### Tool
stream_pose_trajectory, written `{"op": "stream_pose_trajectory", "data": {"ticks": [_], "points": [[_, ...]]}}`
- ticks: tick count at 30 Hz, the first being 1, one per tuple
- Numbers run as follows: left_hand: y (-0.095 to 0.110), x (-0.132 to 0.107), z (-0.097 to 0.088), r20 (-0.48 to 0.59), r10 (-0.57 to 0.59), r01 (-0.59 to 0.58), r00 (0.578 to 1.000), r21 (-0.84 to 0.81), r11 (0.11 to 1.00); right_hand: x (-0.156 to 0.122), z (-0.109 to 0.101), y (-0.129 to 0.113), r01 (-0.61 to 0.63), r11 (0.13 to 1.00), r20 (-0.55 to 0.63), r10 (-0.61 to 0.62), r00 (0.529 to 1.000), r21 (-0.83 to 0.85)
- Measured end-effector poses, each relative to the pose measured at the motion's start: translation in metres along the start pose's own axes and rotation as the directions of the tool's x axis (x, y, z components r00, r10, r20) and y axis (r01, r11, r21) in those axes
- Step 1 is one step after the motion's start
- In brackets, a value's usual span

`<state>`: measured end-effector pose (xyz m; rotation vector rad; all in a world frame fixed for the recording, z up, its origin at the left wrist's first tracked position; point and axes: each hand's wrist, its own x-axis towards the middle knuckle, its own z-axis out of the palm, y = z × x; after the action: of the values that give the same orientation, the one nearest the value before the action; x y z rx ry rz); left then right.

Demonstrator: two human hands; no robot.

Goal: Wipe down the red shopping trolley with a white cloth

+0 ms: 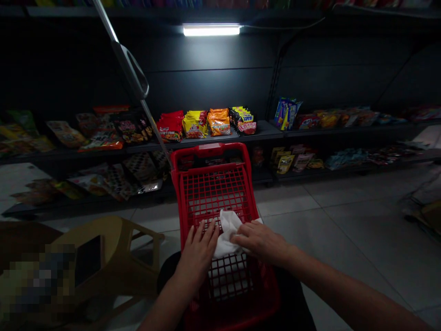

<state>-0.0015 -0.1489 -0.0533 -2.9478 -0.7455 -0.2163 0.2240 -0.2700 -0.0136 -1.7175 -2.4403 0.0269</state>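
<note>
A red plastic shopping basket (220, 195) with a grid wall stands in front of me, between my legs. On its grid lies a crumpled white cloth (227, 239). My right hand (260, 239) is closed on the cloth, its fingers bent round a fold. To the left, my left hand (200, 248) rests flat against the grid at the cloth's edge, fingers stretched out. What lies beneath the palms is hidden.
Shelves ahead carry snack bags (218, 122) and other packets, lit by a tube lamp (211, 30). A metal pole (132, 69) slants down at the left. Beside me stands a yellowish stool (113, 234) with a dark phone or tablet (88, 260) on it.
</note>
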Motion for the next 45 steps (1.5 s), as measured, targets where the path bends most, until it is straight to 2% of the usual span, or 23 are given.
{"op": "stream_pose_trajectory", "data": {"ticks": [3,6,8,11,13,14,16,20,22,23,25,27,31,33,35,38,39,41,43,45], "points": [[-0.004,0.002,0.015,0.017,-0.002,0.002,1.0,-0.011,1.0,-0.002,0.006,0.023,0.031,0.999,-0.016,-0.031,0.999,0.026],[-0.008,0.001,0.015,0.029,0.019,-0.017,0.999,-0.058,0.998,0.012,0.0,0.064,-0.013,0.998,-0.071,0.009,0.997,-0.053],[-0.008,0.001,0.011,0.04,0.014,-0.011,0.999,-0.073,0.997,0.03,-0.009,0.097,-0.142,0.986,-0.154,0.128,0.98,-0.087],[-0.005,0.001,0.005,0.027,-0.013,0.015,1.0,-0.075,0.997,0.057,-0.022,0.134,-0.382,0.922,-0.276,0.352,0.894,-0.058],[-0.003,0.002,0.001,0.022,-0.021,0.023,1.0,-0.082,0.996,0.066,-0.023,0.138,-0.46,0.888,-0.302,0.436,0.848,-0.011],[-0.003,0.002,0.0,0.026,-0.027,0.029,0.999,-0.085,0.996,0.066,-0.022,0.132,-0.465,0.885,-0.295,0.446,0.845,0.006],[-0.002,0.001,-0.003,0.035,-0.042,0.045,0.998,-0.091,0.995,0.057,-0.014,0.107,-0.436,0.9,-0.268,0.424,0.865,0.017],[-0.003,-0.001,-0.004,0.031,-0.065,0.068,0.997,-0.105,0.992,0.014,0.005,0.043,-0.353,0.935,-0.196,0.354,0.915,0.04],[-0.003,-0.002,-0.003,0.029,-0.062,0.065,0.998,-0.112,0.992,-0.005,0.01,0.027,-0.299,0.951,-0.132,0.307,0.943,0.077],[-0.003,-0.002,-0.003,0.028,-0.061,0.063,0.998,-0.116,0.991,-0.011,0.011,0.026,-0.269,0.958,-0.108,0.279,0.954,0.098],[-0.003,-0.001,-0.001,0.021,-0.063,0.065,0.998,-0.123,0.99,-0.01,0.01,0.042,-0.231,0.965,-0.108,0.245,0.963,0.127],[-0.003,0.0,-0.001,0.017,-0.069,0.071,0.997,-0.133,0.989,0.006,0.004,0.074,-0.248,0.96,-0.17,0.267,0.949,0.128],[-0.002,0.002,-0.003,0.025,-0.076,0.079,0.997,-0.16,0.984,0.06,-0.016,0.143,-0.386,0.919,-0.339,0.39,0.856,0.083],[-0.001,0.003,-0.007,0.032,-0.076,0.081,0.997,-0.171,0.982,0.08,-0.023,0.154,-0.461,0.886,-0.381,0.446,0.81,0.057],[0.0,0.003,-0.01,0.036,-0.081,0.086,0.996,-0.175,0.981,0.085,-0.023,0.14,-0.507,0.862,-0.362,0.474,0.802,0.006],[0.0,0.004,-0.011,0.021,-0.098,0.1,0.995,-0.186,0.977,0.066,-0.012,0.082,-0.462,0.885,-0.25,0.435,0.865,-0.058],[0.0,0.004,-0.011,0.012,-0.106,0.106,0.994,-0.196,0.975,0.056,-0.007,0.059,-0.399,0.916,-0.2,0.382,0.902,-0.05],[0.0,0.003,-0.011,-0.007,-0.124,0.119,0.992,-0.225,0.967,0.036,0.001,0.024,-0.179,0.984,-0.096,0.178,0.979,-0.009],[-0.001,0.003,-0.011,-0.028,-0.138,0.127,0.99,-0.256,0.958,0.027,0.003,0.013,-0.044,0.999,-0.042,0.044,0.998,0.011],[-0.001,0.002,-0.012,-0.038,-0.139,0.123,0.99,-0.283,0.951,0.032,-0.003,0.032,-0.05,0.999,-0.052,0.049,0.997,-0.012]]}}
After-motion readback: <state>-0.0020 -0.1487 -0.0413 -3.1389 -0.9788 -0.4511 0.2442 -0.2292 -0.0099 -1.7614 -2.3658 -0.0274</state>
